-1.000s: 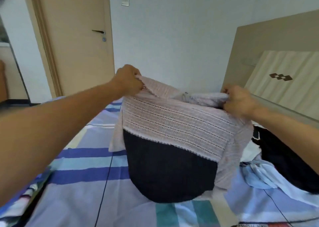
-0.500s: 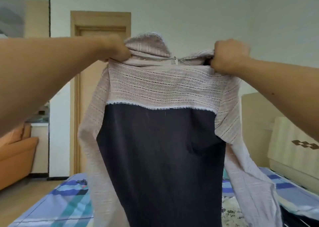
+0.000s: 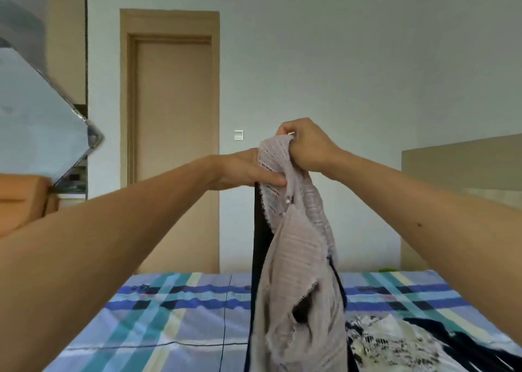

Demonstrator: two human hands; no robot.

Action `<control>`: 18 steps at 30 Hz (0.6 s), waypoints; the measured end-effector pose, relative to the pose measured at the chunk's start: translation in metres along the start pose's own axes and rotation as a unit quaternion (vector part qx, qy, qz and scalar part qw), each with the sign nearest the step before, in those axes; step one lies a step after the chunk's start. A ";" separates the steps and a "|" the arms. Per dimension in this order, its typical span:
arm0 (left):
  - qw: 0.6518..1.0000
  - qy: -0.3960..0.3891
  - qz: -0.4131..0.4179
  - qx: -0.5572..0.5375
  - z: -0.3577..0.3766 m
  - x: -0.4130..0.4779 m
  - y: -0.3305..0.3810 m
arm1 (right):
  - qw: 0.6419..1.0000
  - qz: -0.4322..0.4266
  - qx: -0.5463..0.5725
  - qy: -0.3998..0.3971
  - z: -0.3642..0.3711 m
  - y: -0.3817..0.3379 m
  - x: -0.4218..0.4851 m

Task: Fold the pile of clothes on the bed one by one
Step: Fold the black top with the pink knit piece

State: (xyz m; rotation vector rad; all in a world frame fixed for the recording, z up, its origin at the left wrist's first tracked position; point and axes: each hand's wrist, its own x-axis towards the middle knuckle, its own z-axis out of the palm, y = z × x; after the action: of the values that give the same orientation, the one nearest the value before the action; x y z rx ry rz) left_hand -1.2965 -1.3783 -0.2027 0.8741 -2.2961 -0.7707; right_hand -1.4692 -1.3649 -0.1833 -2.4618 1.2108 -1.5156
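Both grips are on one garment, raised at centre frame. My right grip is a closed fist round the bunched top of the pink-and-navy top. My left grip sits just below and left of it, touching it, with fingers and thumb pinching the lace-edged fabric. The top hangs gathered in a narrow column and runs off the bottom edge, so it hides the middle strip of the bed.

Around it I count one closed door left of centre, one light switch beside it, and one headboard at the right edge. An orange sofa is at the left edge. A blurred grey panel fills the upper left, close to the lens, and I cannot tell what it is.

At lower right the pile of clothes lies on the sheet. I make out one black-and-white patterned piece and one dark piece, and cannot count further.

The bed's far edge crosses the lower third of the frame. The striped sheet to the left of the hanging top lies bare and flat.
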 end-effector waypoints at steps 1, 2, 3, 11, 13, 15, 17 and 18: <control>0.999 -0.007 0.011 -0.045 0.002 0.001 -0.002 | 1.000 -0.005 0.001 0.024 -0.001 -0.001 0.001; 0.997 -0.009 0.012 -0.073 0.003 0.002 -0.003 | 0.999 -0.001 0.008 0.045 -0.003 0.002 0.002; 0.997 0.004 0.008 -0.076 0.005 0.003 -0.003 | 0.998 0.011 0.022 0.055 -0.006 0.006 0.002; 0.953 0.304 -0.007 0.014 -0.008 0.012 -0.007 | 0.943 0.215 0.235 -0.098 0.005 0.071 -0.114; 0.933 0.360 -0.011 0.018 -0.014 0.014 -0.013 | 0.914 0.250 0.247 -0.201 0.024 0.078 -0.145; 0.924 0.382 -0.006 0.005 -0.015 0.014 -0.018 | 0.885 0.297 0.246 -0.259 0.049 0.084 -0.162; 0.923 0.385 0.000 -0.005 -0.013 0.015 -0.021 | 0.865 0.339 0.248 -0.273 0.075 0.086 -0.163; 0.922 0.388 -0.002 -0.005 -0.011 0.015 -0.023 | 0.858 0.354 0.255 -0.272 0.087 0.085 -0.158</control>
State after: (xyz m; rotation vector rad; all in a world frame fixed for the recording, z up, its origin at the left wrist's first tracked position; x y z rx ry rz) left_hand -1.2892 -1.4068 -0.2060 0.9594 -1.5782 -0.3334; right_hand -1.4913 -1.3601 -0.3819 -1.6290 1.1846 -0.7268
